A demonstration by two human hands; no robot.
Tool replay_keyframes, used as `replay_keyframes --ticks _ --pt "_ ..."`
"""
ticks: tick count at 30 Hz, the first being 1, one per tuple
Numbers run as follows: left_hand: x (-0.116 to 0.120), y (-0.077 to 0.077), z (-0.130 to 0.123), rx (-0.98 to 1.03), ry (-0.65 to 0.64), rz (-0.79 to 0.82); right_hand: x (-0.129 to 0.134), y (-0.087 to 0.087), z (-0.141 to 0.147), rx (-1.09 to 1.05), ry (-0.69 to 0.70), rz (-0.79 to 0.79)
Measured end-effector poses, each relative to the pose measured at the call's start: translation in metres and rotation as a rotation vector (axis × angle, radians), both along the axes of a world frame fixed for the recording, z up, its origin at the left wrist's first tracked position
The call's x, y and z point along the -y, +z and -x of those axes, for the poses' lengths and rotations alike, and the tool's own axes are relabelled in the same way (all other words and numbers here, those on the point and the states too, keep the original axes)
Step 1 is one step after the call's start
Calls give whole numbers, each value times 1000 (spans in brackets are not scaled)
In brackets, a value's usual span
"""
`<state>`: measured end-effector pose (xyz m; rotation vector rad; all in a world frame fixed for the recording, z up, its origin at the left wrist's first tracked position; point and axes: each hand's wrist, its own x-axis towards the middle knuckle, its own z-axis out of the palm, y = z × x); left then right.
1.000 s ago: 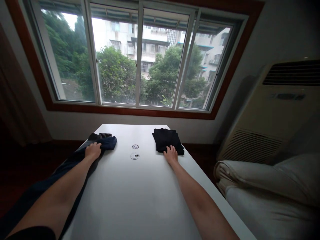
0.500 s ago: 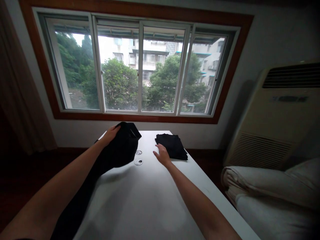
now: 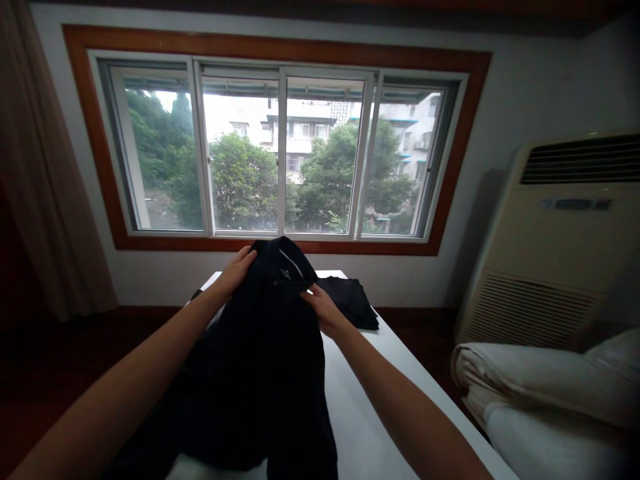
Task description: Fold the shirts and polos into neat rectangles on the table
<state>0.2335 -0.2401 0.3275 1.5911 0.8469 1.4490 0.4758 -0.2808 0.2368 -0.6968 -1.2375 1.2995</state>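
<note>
A black collared shirt point(image 3: 265, 367) is held up by both my hands over the white table, its body hanging down toward me. Inside the collar a pale strip and a small label show. My left hand point(image 3: 235, 275) is closed on the cloth left of the collar. At the collar's right corner, my right hand point(image 3: 324, 310) pinches the fabric between thumb and fingers. Just beyond my right hand lies a folded black cloth stack point(image 3: 353, 301), partly hidden by that hand and the shirt.
The white table point(image 3: 373, 400) stretches from me toward the window point(image 3: 283, 153). A floor-standing air conditioner point(image 3: 540, 247) stands at the right, with folded pale bedding point(image 3: 540, 380) in front of it. A curtain point(image 3: 65, 200) hangs at the left.
The shirt has swung from the left to the middle of the table, now covering the round marks there. My right hand, empty and spread before, has taken hold of the collar. My view has tilted slightly.
</note>
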Motion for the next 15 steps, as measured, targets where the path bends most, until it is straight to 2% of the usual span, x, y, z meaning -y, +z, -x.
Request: replay_keyframes --ticks 3,8,11,13,15 --pt "8 -27 -2 -91 9 44 7 22 -5 -18 -107 -97" --pt "31 -68 -22 -209 -212 122 18 51 -9 174 -259 -238" --pt "32 -80 -33 -185 -113 95 23 58 -9 274 -393 -312" --pt "26 -83 -33 -217 -50 131 27 61 -9 339 -478 -324" --pt "18 -83 -25 -266 -123 226 30 65 -10 431 -566 -359"
